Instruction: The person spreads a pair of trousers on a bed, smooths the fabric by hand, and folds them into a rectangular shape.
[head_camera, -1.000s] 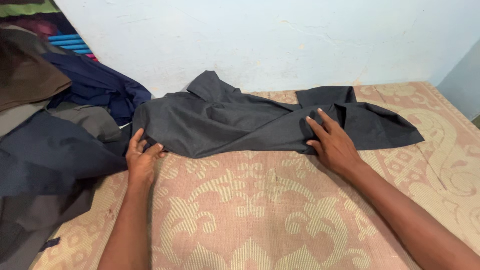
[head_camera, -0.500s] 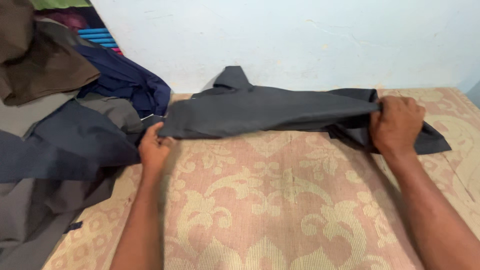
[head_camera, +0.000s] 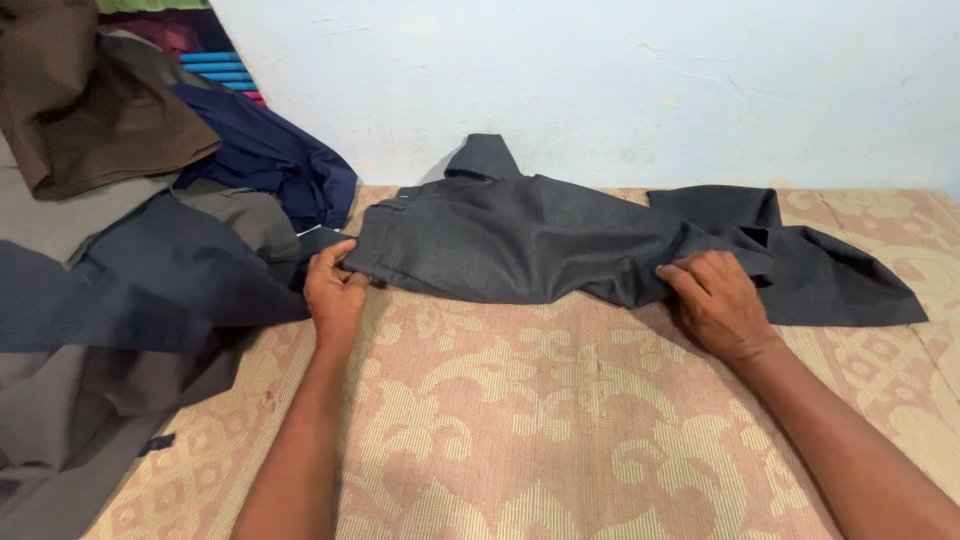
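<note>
Since half a second ago your dark grey trousers (head_camera: 540, 245) have dropped from being stretched taut in the air to lying flat across the patterned pink-and-cream surface (head_camera: 520, 420), which fills the lower view with the heap of dark clothes (head_camera: 130, 250) piled at its left edge against the pale wall (head_camera: 600, 80). Your left hand (head_camera: 335, 290) pinches the waistband end just beside that heap, while your right hand (head_camera: 715, 300) has come down from its raised fist and now grips a fold where the legs bunch
</note>
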